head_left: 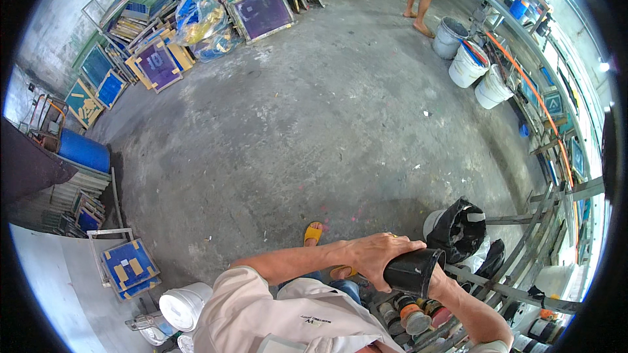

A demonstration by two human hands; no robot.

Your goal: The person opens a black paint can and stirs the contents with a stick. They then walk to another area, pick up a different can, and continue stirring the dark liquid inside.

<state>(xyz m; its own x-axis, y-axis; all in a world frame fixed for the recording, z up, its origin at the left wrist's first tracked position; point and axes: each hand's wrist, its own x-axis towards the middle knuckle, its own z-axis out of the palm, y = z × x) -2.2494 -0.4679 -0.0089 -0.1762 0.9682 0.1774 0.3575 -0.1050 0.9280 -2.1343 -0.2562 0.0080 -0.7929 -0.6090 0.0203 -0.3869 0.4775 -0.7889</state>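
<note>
Support for the tilted black pot (412, 270) seems shared for steadiness: the left hand (378, 255) clasps its left end, while the right hand (440, 283) meets the other, its finger grip hidden. The pot is held above tins (415, 319), near a bag-lined bucket (460, 234).

Open concrete floor (294, 137) stretches ahead of the left hand (383, 253) and off to its left, a broad way through as far as the screen frames (261, 10) leaning at the far wall. Just past the black container (407, 272), an open black bag (458, 232) blocks the way forward-right. Metal rack bars (523, 248) hem in the right hand (439, 282) on its outer side, and stacked cans (415, 320) crowd the space below both.
</note>
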